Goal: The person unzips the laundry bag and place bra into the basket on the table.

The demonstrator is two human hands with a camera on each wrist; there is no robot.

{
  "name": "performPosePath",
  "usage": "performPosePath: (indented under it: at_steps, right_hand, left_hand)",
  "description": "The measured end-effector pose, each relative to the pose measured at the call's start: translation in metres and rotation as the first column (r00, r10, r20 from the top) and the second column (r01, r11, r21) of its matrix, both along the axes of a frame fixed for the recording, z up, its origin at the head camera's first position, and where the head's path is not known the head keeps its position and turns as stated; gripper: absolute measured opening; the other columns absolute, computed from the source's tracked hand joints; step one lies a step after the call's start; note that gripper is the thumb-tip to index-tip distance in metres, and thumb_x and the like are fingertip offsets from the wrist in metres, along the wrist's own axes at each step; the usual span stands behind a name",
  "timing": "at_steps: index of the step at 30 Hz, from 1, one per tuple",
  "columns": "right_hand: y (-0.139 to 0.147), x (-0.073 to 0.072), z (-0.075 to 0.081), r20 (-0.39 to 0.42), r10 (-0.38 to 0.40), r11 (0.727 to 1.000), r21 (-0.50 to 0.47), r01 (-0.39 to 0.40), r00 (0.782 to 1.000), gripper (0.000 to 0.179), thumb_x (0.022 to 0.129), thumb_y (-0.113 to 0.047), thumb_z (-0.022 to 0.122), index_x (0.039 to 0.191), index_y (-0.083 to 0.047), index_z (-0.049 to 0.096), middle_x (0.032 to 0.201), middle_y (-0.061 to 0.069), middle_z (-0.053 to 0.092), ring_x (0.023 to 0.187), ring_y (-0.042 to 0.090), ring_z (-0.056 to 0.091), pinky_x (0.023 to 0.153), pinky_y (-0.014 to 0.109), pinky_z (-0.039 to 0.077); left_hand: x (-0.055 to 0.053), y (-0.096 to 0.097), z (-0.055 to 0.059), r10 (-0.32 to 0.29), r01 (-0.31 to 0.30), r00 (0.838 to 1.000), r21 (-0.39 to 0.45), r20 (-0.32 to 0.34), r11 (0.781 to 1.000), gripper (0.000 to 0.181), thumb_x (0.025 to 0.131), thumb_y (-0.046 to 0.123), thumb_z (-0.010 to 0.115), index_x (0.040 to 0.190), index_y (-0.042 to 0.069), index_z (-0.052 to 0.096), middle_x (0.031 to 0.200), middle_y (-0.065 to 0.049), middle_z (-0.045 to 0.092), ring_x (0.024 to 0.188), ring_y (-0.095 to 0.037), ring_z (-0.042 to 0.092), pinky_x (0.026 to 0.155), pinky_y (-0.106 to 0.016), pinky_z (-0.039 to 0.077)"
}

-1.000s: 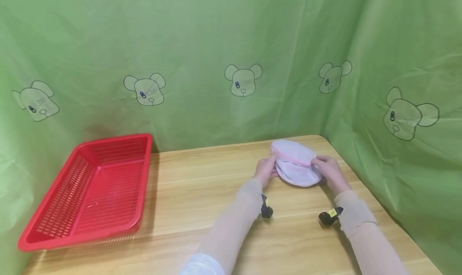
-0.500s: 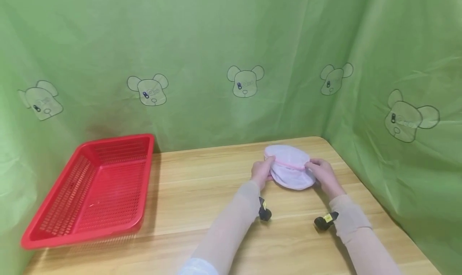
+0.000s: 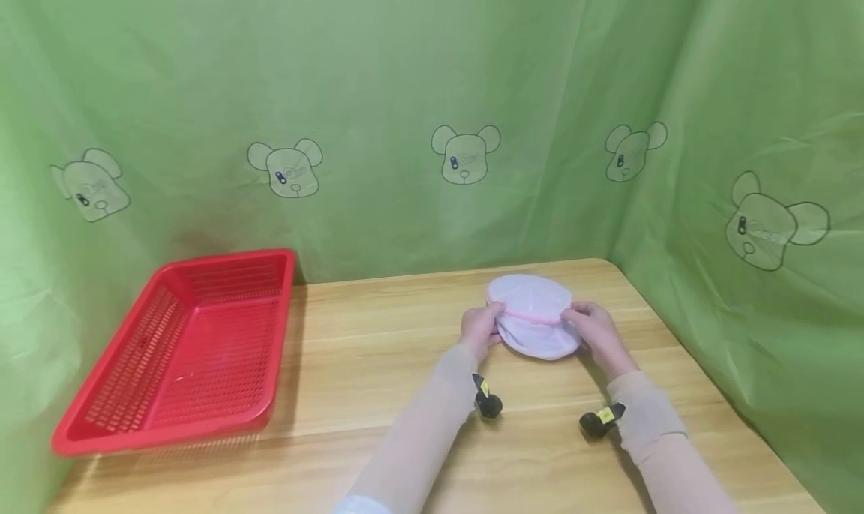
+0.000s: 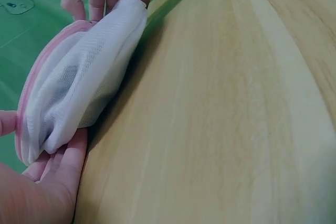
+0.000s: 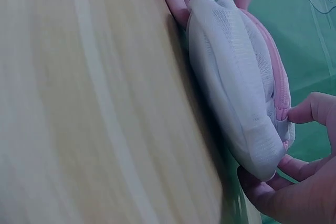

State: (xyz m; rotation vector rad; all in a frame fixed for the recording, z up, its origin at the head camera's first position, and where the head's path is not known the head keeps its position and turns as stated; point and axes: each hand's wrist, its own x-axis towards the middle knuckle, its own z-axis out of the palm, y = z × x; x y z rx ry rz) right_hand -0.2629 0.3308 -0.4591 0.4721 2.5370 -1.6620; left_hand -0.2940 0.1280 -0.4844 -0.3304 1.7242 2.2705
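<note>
A white mesh laundry bag (image 3: 536,338) with a pink zipper across its top is held between both hands at the right of the table. My left hand (image 3: 481,326) grips its left edge, thumb on top near the zipper and fingers underneath. At the opposite side, my right hand (image 3: 597,334) pinches the edge by the zipper's end. In the right wrist view, the mesh bag (image 5: 231,72) looks puffed and rounded, and the right thumb touches the pink zipper. The left wrist view shows folds in the mesh (image 4: 79,82); the bag's underside is close to the wood. What it contains cannot be seen.
A red plastic basket (image 3: 278,349) with perforated walls stands at the left of the wooden table (image 3: 378,364). Green curtain (image 3: 378,71) printed with bear faces surrounds the table at the back and sides.
Both hands have drawn the mesh bag a little to the left and toward the person. Their hold on it looks the same. The head view has shifted slightly.
</note>
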Motion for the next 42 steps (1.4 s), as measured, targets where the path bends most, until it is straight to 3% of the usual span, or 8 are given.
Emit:
performPosePath:
  at_steps: [5,12,21,30,42]
  right_hand:
    - [-0.009,0.001,-0.003,-0.014,0.007,1.0,-0.007,-0.007,1.0,0.066,0.094,-0.022,0.054,0.144,0.011,0.028,0.145,0.032,0.036,0.123,0.032,0.048,0.083,0.014,0.05]
    - [-0.019,0.002,-0.006,-0.012,0.015,1.0,-0.01,-0.015,1.0,0.064,0.095,-0.022,0.054,0.144,0.011,0.03,0.146,0.032,0.036,0.128,0.036,0.045,0.107,0.038,0.045]
    - [-0.036,0.006,-0.006,-0.022,0.059,0.998,0.008,-0.059,0.998,0.064,0.092,-0.024,0.058,0.141,0.011,0.034,0.141,0.031,0.041,0.121,0.034,0.05,0.104,0.039,0.046]
    - [-0.055,0.012,-0.008,-0.035,0.095,0.995,0.005,-0.095,0.995,0.061,0.091,-0.022,0.06,0.138,0.01,0.039,0.14,0.029,0.042,0.123,0.036,0.048,0.107,0.044,0.043]
    - [-0.084,0.013,-0.011,-0.038,0.132,0.991,-0.015,-0.133,0.99,0.058,0.09,-0.021,0.063,0.134,0.01,0.042,0.138,0.03,0.045,0.126,0.039,0.046,0.111,0.049,0.039]
  left_hand:
    - [0.003,-0.012,-0.001,-0.018,0.018,1.0,-0.003,0.005,1.0,0.039,0.082,0.02,0.07,0.113,-0.002,0.062,0.084,-0.007,0.069,0.073,-0.014,0.065,0.072,-0.029,0.06]
    - [0.007,-0.029,-0.001,-0.061,0.061,0.998,-0.009,0.009,0.998,0.04,0.084,0.014,0.068,0.118,-0.006,0.06,0.093,-0.012,0.072,0.075,-0.014,0.068,0.075,-0.03,0.06]
    - [0.01,-0.052,-0.002,-0.094,0.092,0.995,-0.058,-0.033,0.994,0.037,0.086,0.011,0.068,0.117,-0.008,0.06,0.098,-0.017,0.072,0.079,-0.014,0.069,0.075,-0.029,0.06]
    - [0.014,-0.077,-0.003,-0.11,0.1,0.99,-0.112,-0.083,0.989,0.033,0.085,0.007,0.069,0.112,-0.009,0.062,0.089,-0.009,0.068,0.076,-0.012,0.066,0.073,-0.026,0.06]
    - [0.019,-0.112,-0.003,-0.094,0.079,0.992,-0.167,-0.088,0.983,0.032,0.086,0.005,0.068,0.113,-0.01,0.062,0.085,-0.004,0.063,0.075,-0.01,0.062,0.072,-0.024,0.059]
